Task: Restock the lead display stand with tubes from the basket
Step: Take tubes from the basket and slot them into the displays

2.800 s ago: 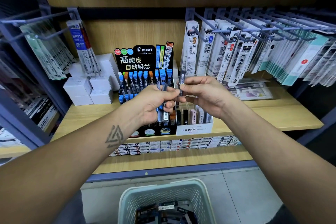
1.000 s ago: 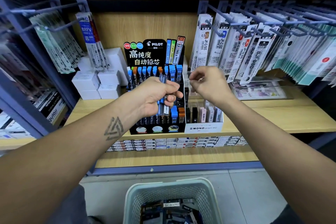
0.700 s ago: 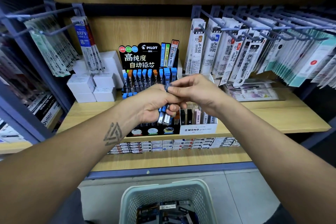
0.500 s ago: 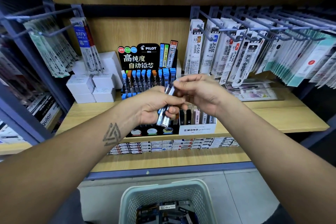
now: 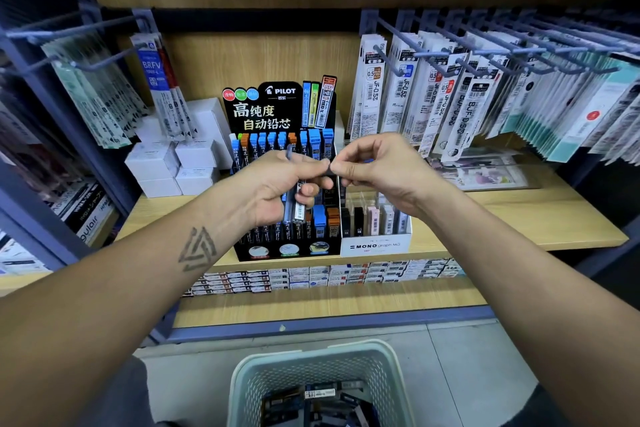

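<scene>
Your left hand (image 5: 277, 189) is curled round a small bunch of lead tubes (image 5: 294, 206), held upright in front of the black display stand (image 5: 277, 107), with their lower ends showing below your fingers and one tip poking out above your knuckles. Your right hand (image 5: 377, 172) is just beside it, thumb and forefinger pinched together where they meet the fingertips of your left hand; something dark sits in that pinch, and it looks like the end of one tube, but it is too hidden to be sure. The stand sits on the wooden shelf (image 5: 519, 218), its back row filled with blue and orange capped tubes and its front row holding more dark tubes, with a few taller blue and orange ones near the right end. Touching the stand's right side is a white box (image 5: 375, 244) of slim cases. Left of the stand are stacked white cartons (image 5: 162, 166), and refill packs (image 5: 408, 94) hang from hooks above the shelf on both sides. Down on the floor in front of you, the pale green basket (image 5: 249, 378) holds a loose heap of dark tubes (image 5: 318, 399), well apart from your hands. A lower shelf carries a row of flat boxes (image 5: 311, 277) lying on their sides.
</scene>
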{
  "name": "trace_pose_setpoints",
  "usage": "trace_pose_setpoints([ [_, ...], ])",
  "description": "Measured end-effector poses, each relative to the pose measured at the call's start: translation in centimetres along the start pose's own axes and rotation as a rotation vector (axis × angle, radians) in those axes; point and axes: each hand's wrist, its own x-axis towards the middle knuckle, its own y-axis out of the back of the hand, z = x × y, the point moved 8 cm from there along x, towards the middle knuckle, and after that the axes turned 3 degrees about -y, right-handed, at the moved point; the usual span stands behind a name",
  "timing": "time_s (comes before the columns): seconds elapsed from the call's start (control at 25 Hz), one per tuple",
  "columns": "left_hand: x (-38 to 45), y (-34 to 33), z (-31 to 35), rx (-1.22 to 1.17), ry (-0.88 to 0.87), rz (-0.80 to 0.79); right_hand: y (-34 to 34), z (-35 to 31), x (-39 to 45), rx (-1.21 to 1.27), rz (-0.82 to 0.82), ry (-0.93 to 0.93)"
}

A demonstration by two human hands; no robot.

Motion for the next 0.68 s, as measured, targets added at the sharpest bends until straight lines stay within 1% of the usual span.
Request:
trace_pose_setpoints([
  [0.16, -0.5, 2.0, 0.5, 0.064, -0.069, 0.11, 0.3, 1.4, 0.2, 0.262, 0.019, -0.175],
  [0.32, -1.3, 3.8, 0.9, 0.132, -0.134, 0.197, -0.2, 2.1, 0.5, 0.284, 0.086, -0.239],
  [0.4, -1.6, 4.2, 1.0, 0.133, -0.142, 0.208, -0.6, 2.1, 0.9, 0.296, 0.134, -0.221],
  [0.48, -1.9, 4.6, 0.9, 0.122, -0.109, 0.219, -1.1, 1.8, 1.3, 0.297, 0.15, -0.186],
  [0.68, -2.2, 7.1, 1.3, 0.024, 0.039, 0.278, -1.8, 0.3, 1.9, 0.096, 0.157, -0.04],
])
